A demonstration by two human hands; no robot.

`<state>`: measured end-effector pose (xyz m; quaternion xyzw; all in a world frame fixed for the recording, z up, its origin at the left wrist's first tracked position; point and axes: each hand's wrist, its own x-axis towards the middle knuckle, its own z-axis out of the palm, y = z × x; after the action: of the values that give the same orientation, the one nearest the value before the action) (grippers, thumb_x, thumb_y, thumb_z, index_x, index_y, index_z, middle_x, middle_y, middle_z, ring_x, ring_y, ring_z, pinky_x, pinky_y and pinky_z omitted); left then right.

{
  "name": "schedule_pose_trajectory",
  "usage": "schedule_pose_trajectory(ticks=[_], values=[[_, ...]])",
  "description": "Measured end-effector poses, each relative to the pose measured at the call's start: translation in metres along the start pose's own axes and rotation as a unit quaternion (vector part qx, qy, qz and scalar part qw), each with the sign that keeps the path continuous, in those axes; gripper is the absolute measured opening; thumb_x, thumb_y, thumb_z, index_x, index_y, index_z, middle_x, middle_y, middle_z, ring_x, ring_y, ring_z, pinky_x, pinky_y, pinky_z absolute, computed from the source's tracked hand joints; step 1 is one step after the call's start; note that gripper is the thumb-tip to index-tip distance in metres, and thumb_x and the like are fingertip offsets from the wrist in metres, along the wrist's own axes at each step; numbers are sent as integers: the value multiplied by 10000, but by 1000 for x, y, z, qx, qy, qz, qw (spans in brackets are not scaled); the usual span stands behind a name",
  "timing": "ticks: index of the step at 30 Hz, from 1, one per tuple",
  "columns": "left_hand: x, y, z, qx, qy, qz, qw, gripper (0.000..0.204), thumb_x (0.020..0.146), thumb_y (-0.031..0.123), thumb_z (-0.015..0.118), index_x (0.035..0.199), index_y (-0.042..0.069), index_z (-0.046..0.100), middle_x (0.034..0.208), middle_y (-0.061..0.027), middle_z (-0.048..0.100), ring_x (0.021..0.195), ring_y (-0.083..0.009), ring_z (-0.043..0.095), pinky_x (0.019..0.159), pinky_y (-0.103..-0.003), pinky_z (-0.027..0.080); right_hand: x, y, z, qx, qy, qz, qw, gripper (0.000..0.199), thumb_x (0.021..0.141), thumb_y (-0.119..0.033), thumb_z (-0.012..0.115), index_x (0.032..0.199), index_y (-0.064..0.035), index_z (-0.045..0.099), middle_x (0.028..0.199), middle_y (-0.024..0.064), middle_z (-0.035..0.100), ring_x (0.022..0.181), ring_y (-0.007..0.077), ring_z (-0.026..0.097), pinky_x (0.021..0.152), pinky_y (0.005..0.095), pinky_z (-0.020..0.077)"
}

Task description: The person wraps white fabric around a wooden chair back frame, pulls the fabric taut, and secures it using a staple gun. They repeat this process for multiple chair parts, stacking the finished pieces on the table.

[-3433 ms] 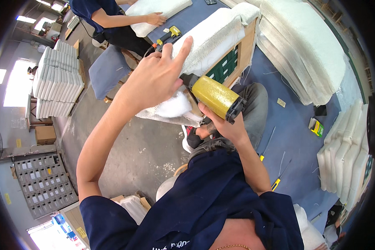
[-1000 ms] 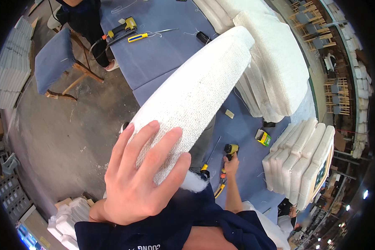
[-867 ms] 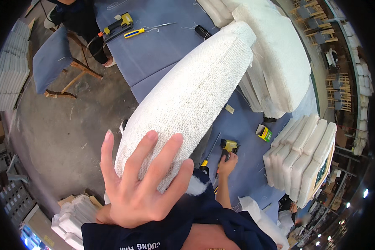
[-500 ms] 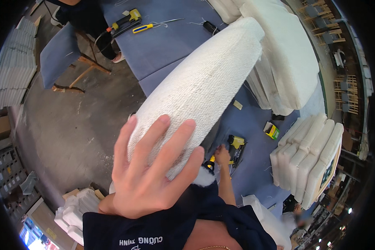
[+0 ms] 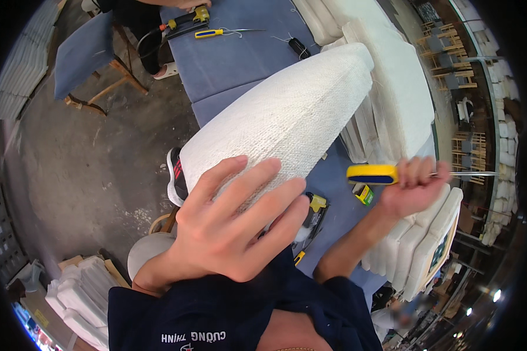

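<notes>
A long white textured cushion [image 5: 281, 111], seen along its rounded edge, slants across the blue-grey table. My left hand [image 5: 234, 228] lies over its near end, fingers apart and slightly bent. Its palm side is hidden. To the right of the cushion, my raised right hand [image 5: 416, 187] is closed round the metal shaft of a screwdriver [image 5: 372, 174]. The yellow and dark blue handle sticks out to the left of the fist, and the thin shaft points right.
On the table [image 5: 234, 70] lie another yellow-handled screwdriver [image 5: 211, 34], a staple gun [image 5: 190, 17] near a person's hand, a second staple gun [image 5: 316, 205] and a small green-yellow box [image 5: 363, 194]. White cushions [image 5: 392, 88] are stacked at right. A blue chair [image 5: 85, 55] stands left.
My right hand has risen from beside the near staple gun, swinging up and right with the screwdriver. My left hand has shifted slightly right on the cushion. A person's hand has appeared by the far staple gun.
</notes>
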<state>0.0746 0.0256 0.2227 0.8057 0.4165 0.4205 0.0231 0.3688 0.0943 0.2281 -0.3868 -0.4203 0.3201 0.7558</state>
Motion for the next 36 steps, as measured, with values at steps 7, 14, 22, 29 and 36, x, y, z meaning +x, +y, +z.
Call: schedule_pose_trajectory(ticks=[7, 14, 22, 29, 36], values=[[-65, -11, 35, 17, 184, 70, 980, 205, 987, 268, 606, 906, 158, 758, 1051, 13, 750, 1100, -294, 626, 895, -546, 554, 29, -48, 95, 210, -308, -34, 927, 320, 1112, -366, 374, 883, -157, 450, 664, -18, 351, 486, 96, 366, 409, 241, 324], [-72, 1, 43, 17, 178, 60, 982, 95, 821, 226, 702, 873, 189, 772, 1081, 67, 746, 1130, -235, 616, 924, -508, 558, -3, 5, 98, 90, -337, 99, 932, 369, 1084, -411, 387, 851, -147, 496, 579, 0, 448, 435, 139, 416, 456, 304, 404], [-65, -4, 41, 14, 200, 38, 979, 144, 734, 162, 733, 861, 201, 789, 1055, 87, 746, 1076, -207, 634, 894, -473, 573, 3, -47, 93, 168, -387, -3, 907, 341, 1081, -310, 433, 784, -173, 530, 573, -19, 491, 482, 108, 508, 514, 269, 464], [-72, -7, 46, 23, 216, 72, 973, 121, 848, 254, 655, 880, 203, 761, 1036, 84, 739, 1098, -238, 608, 877, -517, 564, 28, -68, 87, 123, -433, 31, 892, 272, 1053, -247, 485, 794, -175, 526, 621, -26, 526, 506, 83, 521, 537, 255, 504], [-67, -11, 48, 19, 222, 68, 972, 82, 778, 208, 703, 840, 224, 754, 1008, 97, 745, 1082, -224, 616, 873, -505, 562, -29, 13, 78, -33, -282, 296, 912, 356, 964, -176, 519, 618, -166, 439, 494, -20, 431, 403, 99, 431, 394, 240, 379]])
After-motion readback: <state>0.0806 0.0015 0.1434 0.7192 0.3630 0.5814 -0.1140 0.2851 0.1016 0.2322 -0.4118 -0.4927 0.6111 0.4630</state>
